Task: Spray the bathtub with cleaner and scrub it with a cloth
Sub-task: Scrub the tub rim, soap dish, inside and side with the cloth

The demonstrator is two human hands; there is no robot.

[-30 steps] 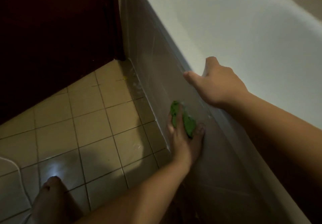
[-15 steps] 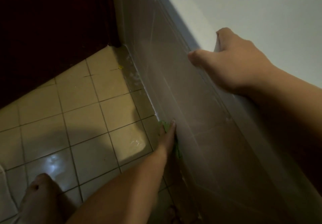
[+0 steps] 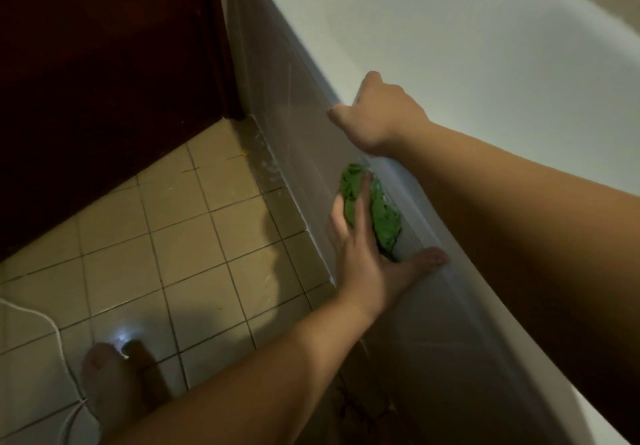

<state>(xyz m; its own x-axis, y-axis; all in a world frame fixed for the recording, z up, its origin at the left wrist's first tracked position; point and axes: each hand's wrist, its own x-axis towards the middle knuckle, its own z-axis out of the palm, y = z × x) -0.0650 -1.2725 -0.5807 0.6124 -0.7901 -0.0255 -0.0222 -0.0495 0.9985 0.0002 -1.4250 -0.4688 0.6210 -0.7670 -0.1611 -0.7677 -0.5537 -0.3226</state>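
The white bathtub (image 3: 450, 46) runs along the right, with a grey tiled outer side panel (image 3: 294, 105) below its rim. My left hand (image 3: 367, 257) presses a crumpled green cloth (image 3: 377, 209) flat against the upper part of that panel, just under the rim, with fingers spread and the thumb out to the right. My right hand (image 3: 377, 115) grips the tub's rim a little further along, its fingers curled over the edge into the tub. No spray bottle is in view.
Beige floor tiles (image 3: 156, 254) fill the lower left. A dark wooden door (image 3: 104, 63) stands at the back left. My bare foot (image 3: 107, 385) rests on the floor at the bottom left, beside a white cord (image 3: 59, 340).
My left hand has wiped the cloth from low on the panel near the floor back up to just under the rim. My right hand stays on the rim.
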